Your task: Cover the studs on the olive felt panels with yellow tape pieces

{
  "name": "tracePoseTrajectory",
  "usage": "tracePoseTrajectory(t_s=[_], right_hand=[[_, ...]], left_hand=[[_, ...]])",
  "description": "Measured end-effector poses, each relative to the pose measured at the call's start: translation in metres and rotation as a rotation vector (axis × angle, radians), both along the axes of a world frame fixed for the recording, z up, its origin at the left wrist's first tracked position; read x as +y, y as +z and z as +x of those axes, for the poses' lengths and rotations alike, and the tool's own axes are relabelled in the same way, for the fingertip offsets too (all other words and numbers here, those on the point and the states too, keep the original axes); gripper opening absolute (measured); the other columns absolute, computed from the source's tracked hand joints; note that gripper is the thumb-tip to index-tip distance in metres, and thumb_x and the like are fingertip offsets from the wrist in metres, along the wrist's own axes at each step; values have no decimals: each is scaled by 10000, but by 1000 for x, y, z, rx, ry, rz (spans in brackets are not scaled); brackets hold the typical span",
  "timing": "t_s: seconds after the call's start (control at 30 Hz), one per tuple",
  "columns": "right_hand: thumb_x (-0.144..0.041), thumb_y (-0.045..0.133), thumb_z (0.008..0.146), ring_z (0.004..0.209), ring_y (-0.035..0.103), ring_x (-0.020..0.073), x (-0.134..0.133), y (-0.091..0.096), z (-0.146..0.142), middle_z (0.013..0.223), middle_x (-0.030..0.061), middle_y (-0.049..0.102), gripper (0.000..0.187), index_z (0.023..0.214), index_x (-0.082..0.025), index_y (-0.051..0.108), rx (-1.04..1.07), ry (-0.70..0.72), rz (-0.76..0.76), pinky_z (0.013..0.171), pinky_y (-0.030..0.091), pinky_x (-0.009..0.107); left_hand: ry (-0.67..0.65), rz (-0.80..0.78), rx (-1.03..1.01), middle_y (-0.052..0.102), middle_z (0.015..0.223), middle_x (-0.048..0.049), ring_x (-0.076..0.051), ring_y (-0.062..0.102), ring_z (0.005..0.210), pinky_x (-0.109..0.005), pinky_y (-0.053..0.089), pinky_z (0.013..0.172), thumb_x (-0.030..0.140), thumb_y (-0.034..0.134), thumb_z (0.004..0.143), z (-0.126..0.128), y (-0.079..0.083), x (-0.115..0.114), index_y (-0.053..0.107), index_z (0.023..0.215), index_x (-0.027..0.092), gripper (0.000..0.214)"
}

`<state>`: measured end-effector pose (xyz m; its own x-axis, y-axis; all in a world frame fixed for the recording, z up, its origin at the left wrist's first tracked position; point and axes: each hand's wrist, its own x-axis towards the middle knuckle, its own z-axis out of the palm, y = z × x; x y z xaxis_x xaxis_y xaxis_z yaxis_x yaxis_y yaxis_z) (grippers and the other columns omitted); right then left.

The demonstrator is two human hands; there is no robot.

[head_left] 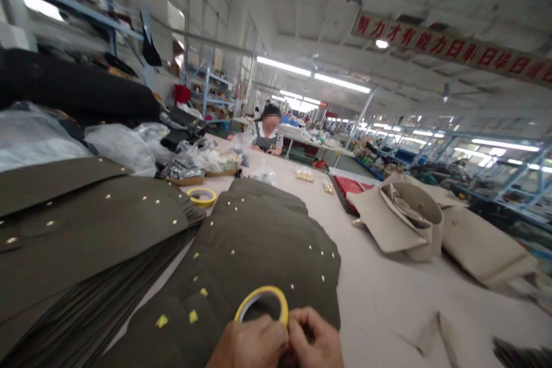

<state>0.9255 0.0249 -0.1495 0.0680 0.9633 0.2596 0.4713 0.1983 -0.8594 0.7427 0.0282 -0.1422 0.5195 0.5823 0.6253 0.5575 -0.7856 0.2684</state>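
My left hand [254, 340] is closed around the lower side of a roll of yellow tape [269, 291], held upright at the bottom of the view. Against it, my right hand [314, 336] is pinched at the roll's right edge; what lies between its fingertips is hidden. Beneath both hands spreads a stack of dark olive fabric pieces [267, 230] with small shiny metal studs. Several small yellow tape bits [193, 316] stick to the near left part of that stack.
Another olive stack [86, 230] fans out at left. A second yellow tape roll [202, 198] lies beyond it, near plastic bags [121, 146]. Beige bag pieces [397, 218] and a red item [351, 186] occupy the right. A person [268, 129] sits at the table's far end.
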Motion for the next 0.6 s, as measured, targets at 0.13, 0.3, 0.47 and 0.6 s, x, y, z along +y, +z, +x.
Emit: tracePoseTrajectory(t_s=[0.13,0.3,0.47,0.6], right_hand=[[-534,729,715,491,583,127,-15,9,16,588,22,658,423,802,-120,720,339,-1,-436,510,499,247],[-446,726,723,512,559,117,-14,10,21,603,14,646,336,801,-119,741,227,19,-481,498,460,228],[-346,621,792,572,596,159,-16,9,13,621,24,671,224,744,-159,735,-72,30,-395,530,451,256],[-275,572,826,674,658,192,-16,15,7,717,38,732,209,741,-187,742,-272,53,-278,648,464,292]], left_hand=[[61,-134,45,639,761,-6,-161,609,683,-253,451,602,131,403,971,2,4,-8,564,871,204,203],[119,-272,333,631,834,-12,-203,558,767,-300,433,653,106,520,941,3,10,-1,569,887,208,126],[80,-317,363,620,900,-21,-221,525,823,-351,431,717,166,523,961,4,9,-2,572,924,210,76],[48,-351,330,611,938,-15,-223,519,847,-363,426,732,170,509,968,2,7,-2,561,946,219,75]])
